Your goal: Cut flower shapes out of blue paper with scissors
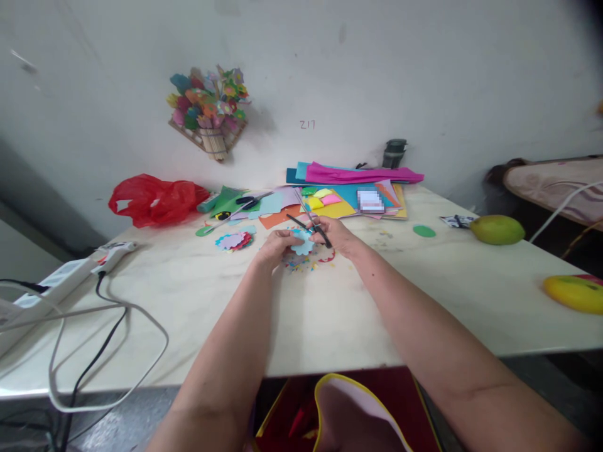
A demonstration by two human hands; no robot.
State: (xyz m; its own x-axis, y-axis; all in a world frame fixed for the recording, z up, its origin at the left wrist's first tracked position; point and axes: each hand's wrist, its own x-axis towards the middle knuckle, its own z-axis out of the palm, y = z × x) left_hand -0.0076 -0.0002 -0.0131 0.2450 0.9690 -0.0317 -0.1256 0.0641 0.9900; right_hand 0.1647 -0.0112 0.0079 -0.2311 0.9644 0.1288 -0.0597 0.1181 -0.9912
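Near the middle of the table, my left hand (279,247) pinches the left edge of a light blue scalloped paper piece (302,242). My right hand (328,233) is closed on a pair of dark-handled scissors (322,236), just right of and above the blue piece. Its blades point up and left, and whether they touch the paper cannot be made out. Small colored paper scraps (301,264) lie under and below the blue piece, with a red curved offcut (326,255) beside them. A stack of scalloped paper pieces (234,241), lilac on top, rests to the left.
Colored sheets (346,196) lie at the back, with a second pair of scissors (247,201) and a red plastic bag (155,199) to their left. A power strip (61,279) with cables is at far left. Green mango (497,230) and yellow fruit (573,294) sit right.
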